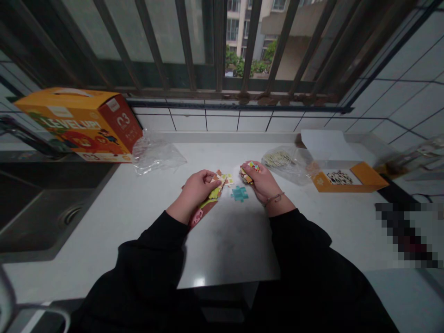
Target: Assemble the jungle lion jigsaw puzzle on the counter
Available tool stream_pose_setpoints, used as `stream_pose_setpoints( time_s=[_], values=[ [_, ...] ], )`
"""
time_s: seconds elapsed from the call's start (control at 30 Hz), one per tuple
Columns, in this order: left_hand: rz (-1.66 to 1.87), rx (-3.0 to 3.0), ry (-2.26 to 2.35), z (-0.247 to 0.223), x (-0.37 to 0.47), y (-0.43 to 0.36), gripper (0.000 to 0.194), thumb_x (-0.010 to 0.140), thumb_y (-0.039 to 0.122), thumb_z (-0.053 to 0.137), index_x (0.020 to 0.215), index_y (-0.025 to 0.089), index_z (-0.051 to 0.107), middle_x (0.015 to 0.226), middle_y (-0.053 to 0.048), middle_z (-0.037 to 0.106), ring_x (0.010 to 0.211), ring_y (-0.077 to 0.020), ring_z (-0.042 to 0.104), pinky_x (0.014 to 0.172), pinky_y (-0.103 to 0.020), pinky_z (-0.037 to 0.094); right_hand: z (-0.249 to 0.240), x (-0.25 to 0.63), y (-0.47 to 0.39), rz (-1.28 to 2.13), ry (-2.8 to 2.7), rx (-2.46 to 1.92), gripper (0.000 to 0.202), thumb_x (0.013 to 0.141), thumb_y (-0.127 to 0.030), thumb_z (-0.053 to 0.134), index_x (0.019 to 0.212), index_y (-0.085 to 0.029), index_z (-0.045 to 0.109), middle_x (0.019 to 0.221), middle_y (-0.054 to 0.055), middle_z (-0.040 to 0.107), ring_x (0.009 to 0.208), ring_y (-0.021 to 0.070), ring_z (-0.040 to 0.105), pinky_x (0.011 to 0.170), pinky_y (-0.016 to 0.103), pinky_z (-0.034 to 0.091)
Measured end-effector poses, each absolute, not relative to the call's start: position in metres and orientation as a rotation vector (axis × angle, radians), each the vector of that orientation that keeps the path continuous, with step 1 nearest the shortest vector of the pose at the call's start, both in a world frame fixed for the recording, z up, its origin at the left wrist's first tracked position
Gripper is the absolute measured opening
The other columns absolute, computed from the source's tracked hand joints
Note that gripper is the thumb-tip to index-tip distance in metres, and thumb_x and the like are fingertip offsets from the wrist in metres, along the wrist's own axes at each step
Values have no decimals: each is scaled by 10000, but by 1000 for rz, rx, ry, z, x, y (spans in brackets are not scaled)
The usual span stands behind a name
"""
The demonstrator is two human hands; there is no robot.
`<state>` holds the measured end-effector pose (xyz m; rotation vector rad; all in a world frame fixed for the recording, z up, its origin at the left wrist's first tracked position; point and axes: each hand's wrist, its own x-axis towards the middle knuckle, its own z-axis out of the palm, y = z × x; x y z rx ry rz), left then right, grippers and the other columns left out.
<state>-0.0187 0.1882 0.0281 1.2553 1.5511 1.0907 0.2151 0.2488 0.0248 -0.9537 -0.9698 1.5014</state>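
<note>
My left hand [198, 188] is closed on colourful puzzle pieces [215, 192], its thumb resting on a yellow-green one. Under and beside that hand lies a brown, green and pink puzzle section [204, 212]. My right hand [264, 182], with a bracelet at the wrist, grips a small stack of puzzle pieces [248, 172]. Between the two hands a teal puzzle piece [239, 194] lies flat on the white counter [232, 240]. A few light pieces show just past my left fingertips; which of them are held is hard to tell.
At the back left stand an orange box [79, 125] and a crumpled clear bag [156, 155], beside a dark sink [31, 208]. To the right are a clear bag with pieces [282, 159] and an open orange box [364, 182]. A barred window [217, 46] is behind.
</note>
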Motion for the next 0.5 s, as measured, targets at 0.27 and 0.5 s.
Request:
stream_pose_setpoints(
  time_s=[0.27, 0.5],
  values=[
    [1068, 1152, 1157, 38, -4, 178, 517, 842, 348, 911, 1322, 222, 764, 1035, -95, 844, 856, -223, 779, 793, -356, 594, 27, 213, 242, 1649, -1064, -894, 653, 591, -588, 1096, 1006, -231, 739, 895, -4, 788, 795, 157, 724, 782, 297, 596],
    [1029, 1393, 1473, 36, -14, 181, 415, 788, 409, 945, 1146, 233, 828, 891, -63, 822, 781, -239, 741, 693, -327, 519, 26, 214, 242, 1618, -1071, -917, 640, 598, -561, 1097, 1009, -240, 727, 926, 8, 816, 825, 177, 746, 812, 331, 625]
  ],
)
